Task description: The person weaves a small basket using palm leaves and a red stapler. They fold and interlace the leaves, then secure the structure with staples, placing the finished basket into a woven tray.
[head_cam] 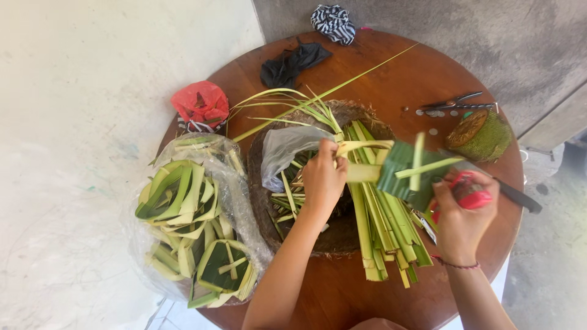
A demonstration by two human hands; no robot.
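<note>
Leaf strip (367, 146) pinched by left hand (322, 177), above woven tray (333, 235).
Right hand (461, 211), right of tray, apparently grips red stapler (471, 192); round wooden table (391, 79).

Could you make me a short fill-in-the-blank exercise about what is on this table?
1. The right hand holds a small stapler coloured ____.
2. The left hand pinches a folded ____ strip.
3. The finished leaf trays lie inside a clear ____ bag.
4. The wooden table is ____ in shape.

Missing words: red; leaf; plastic; round
</note>
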